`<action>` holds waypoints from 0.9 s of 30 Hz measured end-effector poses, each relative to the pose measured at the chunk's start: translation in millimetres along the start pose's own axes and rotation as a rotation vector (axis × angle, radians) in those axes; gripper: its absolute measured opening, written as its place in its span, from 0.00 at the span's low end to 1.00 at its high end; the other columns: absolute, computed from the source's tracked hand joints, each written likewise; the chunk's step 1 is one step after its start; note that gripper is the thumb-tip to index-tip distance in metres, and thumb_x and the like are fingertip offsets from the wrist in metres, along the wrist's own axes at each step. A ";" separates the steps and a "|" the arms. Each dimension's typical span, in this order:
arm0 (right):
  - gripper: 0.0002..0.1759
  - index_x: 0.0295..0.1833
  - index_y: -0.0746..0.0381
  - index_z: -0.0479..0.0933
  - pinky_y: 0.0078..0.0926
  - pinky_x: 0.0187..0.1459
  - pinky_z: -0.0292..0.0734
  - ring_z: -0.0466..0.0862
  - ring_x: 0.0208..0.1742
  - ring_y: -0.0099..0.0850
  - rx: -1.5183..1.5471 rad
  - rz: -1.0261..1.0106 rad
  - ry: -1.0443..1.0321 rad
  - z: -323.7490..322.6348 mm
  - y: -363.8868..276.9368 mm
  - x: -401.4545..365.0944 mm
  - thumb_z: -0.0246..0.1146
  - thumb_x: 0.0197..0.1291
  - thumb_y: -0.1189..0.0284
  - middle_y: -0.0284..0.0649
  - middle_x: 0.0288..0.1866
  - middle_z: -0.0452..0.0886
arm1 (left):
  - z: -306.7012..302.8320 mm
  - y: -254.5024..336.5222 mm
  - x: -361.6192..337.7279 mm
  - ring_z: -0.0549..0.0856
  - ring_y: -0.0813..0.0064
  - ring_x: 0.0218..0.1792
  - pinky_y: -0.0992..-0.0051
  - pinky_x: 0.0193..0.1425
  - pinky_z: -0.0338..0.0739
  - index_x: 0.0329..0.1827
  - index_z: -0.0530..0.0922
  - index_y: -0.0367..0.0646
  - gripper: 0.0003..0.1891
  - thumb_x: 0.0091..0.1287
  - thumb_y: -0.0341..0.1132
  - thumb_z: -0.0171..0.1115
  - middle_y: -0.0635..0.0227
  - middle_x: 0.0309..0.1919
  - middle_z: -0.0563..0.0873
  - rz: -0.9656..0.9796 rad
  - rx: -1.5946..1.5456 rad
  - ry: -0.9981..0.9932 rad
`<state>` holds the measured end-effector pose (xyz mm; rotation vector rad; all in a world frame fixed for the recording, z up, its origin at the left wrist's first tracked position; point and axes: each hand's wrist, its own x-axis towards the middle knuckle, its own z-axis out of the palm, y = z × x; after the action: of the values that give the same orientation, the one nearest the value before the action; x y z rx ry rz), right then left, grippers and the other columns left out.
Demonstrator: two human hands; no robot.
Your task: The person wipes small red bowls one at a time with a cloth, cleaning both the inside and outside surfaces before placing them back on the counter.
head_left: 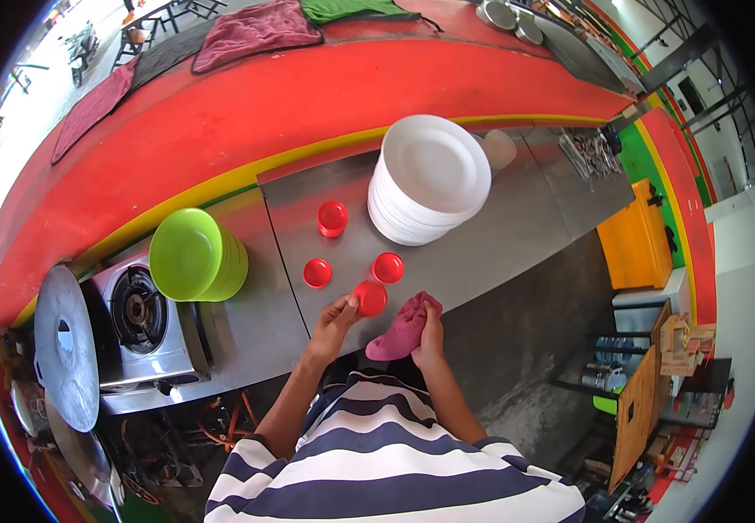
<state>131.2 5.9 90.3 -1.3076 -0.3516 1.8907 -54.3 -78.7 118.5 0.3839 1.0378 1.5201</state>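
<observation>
My left hand (335, 321) pinches the rim of a small red bowl (371, 299) just above the front part of the steel counter (247, 331). A bunched magenta cloth (395, 338) is gripped in my right hand (430, 331), beside the bowl and apart from it. Behind the held bowl, a second red bowl (388, 268) and a third red bowl (317, 273) sit on the counter. Farther back stands another red bowl (333, 218), which looks taller and may be a stack.
A tall stack of white plates (429, 183) stands behind the red bowls. To the left are stacked green bowls (194, 257), a gas stove (139, 309) and a large round metal lid (68, 349). Cutlery (588, 155) lies at the far right. A red wall (325, 96) backs the counter.
</observation>
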 end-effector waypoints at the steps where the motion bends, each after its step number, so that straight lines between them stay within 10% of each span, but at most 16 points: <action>1: 0.18 0.56 0.57 0.75 0.35 0.55 0.80 0.84 0.50 0.32 0.028 0.002 -0.005 -12.4 0.2 0.8 0.60 0.69 0.56 0.35 0.50 0.82 | 2.8 -3.5 6.5 0.81 0.84 0.49 0.74 0.63 0.72 0.52 0.83 0.39 0.14 0.79 0.39 0.54 0.78 0.43 0.85 0.015 0.086 0.041; 3: 0.18 0.56 0.54 0.74 0.37 0.55 0.80 0.84 0.50 0.34 0.081 0.004 -0.013 -34.8 1.3 -0.3 0.59 0.69 0.55 0.35 0.48 0.83 | 5.9 -8.6 20.9 0.83 0.79 0.51 0.72 0.63 0.72 0.50 0.84 0.40 0.12 0.77 0.37 0.55 0.73 0.43 0.87 -0.040 0.439 0.070; 10: 0.18 0.56 0.53 0.75 0.40 0.57 0.79 0.83 0.52 0.34 0.074 0.096 0.057 -69.1 -4.0 18.2 0.59 0.69 0.54 0.34 0.51 0.82 | 21.8 -50.8 74.9 0.82 0.58 0.61 0.66 0.60 0.73 0.52 0.85 0.44 0.11 0.69 0.30 0.60 0.60 0.55 0.86 0.677 1.179 0.091; 16: 0.17 0.55 0.53 0.76 0.38 0.58 0.78 0.83 0.52 0.33 0.007 -0.011 -0.007 -64.6 -41.7 58.0 0.59 0.70 0.55 0.33 0.51 0.82 | 16.8 -95.7 94.1 0.74 0.65 0.70 0.57 0.68 0.67 0.63 0.78 0.45 0.23 0.63 0.26 0.60 0.66 0.66 0.80 0.620 1.663 0.079; 27: 0.15 0.53 0.56 0.76 0.33 0.51 0.82 0.84 0.48 0.29 -0.180 -0.090 0.018 -79.1 -66.4 103.4 0.62 0.68 0.60 0.35 0.48 0.82 | 31.6 -75.6 77.8 0.72 0.59 0.70 0.55 0.69 0.65 0.69 0.72 0.44 0.25 0.68 0.36 0.63 0.59 0.70 0.74 0.575 1.439 0.444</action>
<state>214.9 108.8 29.1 -1.4013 -0.5733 1.8045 -3.2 -2.0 53.0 1.4625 2.4549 1.0678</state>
